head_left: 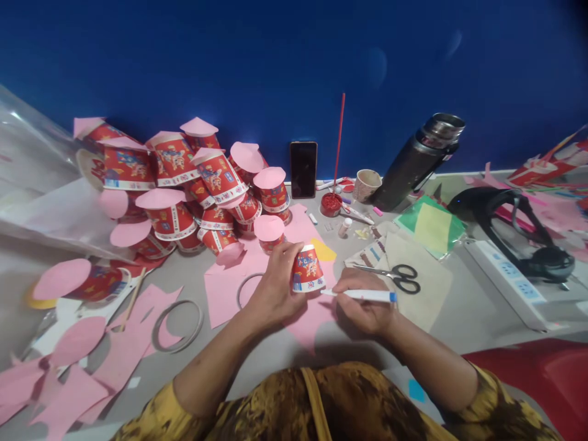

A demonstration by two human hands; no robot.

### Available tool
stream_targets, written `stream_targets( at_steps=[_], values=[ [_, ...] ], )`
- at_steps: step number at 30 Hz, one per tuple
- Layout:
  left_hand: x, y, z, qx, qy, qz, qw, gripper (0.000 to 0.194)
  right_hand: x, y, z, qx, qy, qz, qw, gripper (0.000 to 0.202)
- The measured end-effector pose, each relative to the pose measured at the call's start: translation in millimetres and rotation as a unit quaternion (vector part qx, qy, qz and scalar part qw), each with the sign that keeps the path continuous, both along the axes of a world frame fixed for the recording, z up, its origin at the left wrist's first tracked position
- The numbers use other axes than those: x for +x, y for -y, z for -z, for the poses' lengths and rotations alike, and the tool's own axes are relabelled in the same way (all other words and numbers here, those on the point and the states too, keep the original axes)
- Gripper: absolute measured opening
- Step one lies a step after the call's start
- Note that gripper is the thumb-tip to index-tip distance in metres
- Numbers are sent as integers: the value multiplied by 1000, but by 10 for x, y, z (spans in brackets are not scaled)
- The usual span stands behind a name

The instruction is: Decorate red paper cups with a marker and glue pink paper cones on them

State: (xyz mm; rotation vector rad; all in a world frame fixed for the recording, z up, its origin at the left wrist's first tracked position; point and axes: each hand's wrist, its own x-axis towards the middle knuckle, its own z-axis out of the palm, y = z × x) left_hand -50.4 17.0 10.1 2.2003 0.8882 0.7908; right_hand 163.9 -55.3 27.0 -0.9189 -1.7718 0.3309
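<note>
My left hand (278, 286) is closed around the left side of a red printed paper cup (308, 269), which stands upside down, its white rim low. In my right hand (365, 303) is a white marker (371, 296) with a blue end pointing right; its tip is close to the cup's lower right rim. Whether the tip touches the cup I cannot tell. Pink paper (312, 324) lies beneath the cup and hands. Just behind my left hand stands another red cup with a pink paper disc (269, 228) on top.
Several red cups with pink tops (166, 214) are piled at the left. Black scissors (405, 278), a dark flask (416, 162), a phone (304, 170) and a power strip (508, 285) are around. Tape rings (158, 331) and pink scraps (78, 392) lie at the lower left.
</note>
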Motion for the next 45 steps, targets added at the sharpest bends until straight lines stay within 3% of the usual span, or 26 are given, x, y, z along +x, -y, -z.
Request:
stream_targets(
  at_steps=[6, 17, 33, 45],
  values=[
    [-7, 28, 16, 22, -15, -2, 1000, 93, -1, -2, 23, 2, 98, -16, 995, 15],
    [16, 49, -19, 67, -35, 3, 997, 94, -11, -48, 91, 43, 35, -51, 997, 7],
    [12, 45, -38, 78, -45, 6, 996, 93, 8, -53, 90, 30, 90, -56, 994, 9],
    [6, 59, -50, 75, -44, 11, 996, 90, 5, -35, 60, 18, 113, -15, 993, 14]
  ],
)
